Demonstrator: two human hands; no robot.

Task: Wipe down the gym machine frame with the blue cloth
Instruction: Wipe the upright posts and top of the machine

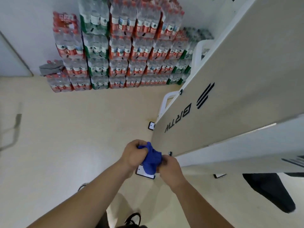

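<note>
Blue cloth (150,159) is bunched between both hands, held in the air over the floor (74,129) at near centre, just left of the machine's lower corner and not touching it. Left hand (134,154) has its fingers curled round the cloth's upper end. Right hand (170,167) grips the lower part, fingers curled in; they're blurred, so can't tell exactly how they pinch. Gym machine fills the right side: big beige panel (230,89) with black lettering, white frame tube (197,51) running along its far edge, a bolt (169,153) at the corner right by the hands, and a black pad (269,191) lower right. Shrink-wrapped water bottle packs (118,46) are stacked against the far wall, well apart from the work. Read: this is the prep step, gathering or refolding the cloth into a pad, and no wiping contact is made yet. Can't judge from here how much of the frame is already clean. Next move probably needs one hand to take the cloth alone, flatten it under the palm, then move right onto the panel corner or the white tube. Keep full contact along the surface, and work round the bolt so the cloth doesn't snag on it.
</note>
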